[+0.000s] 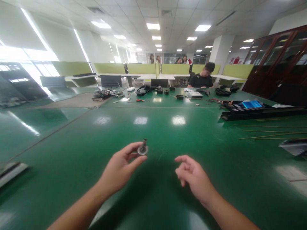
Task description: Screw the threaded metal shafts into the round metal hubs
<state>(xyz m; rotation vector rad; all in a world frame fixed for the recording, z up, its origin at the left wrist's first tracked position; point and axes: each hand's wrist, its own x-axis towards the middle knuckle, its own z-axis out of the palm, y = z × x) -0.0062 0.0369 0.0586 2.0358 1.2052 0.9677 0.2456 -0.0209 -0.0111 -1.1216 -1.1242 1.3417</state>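
Left hand [120,166] angled inward, thumb and fingers around small metal part [143,149].

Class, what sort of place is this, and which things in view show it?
Probably an office used partly as a workshop: low green partitions stand by white desks, while a screwdriver and loose parts lie on the green table.

Metal part [143,148], grey, with a round flanged base and a narrower stem. The stem points upward, tilted slightly.
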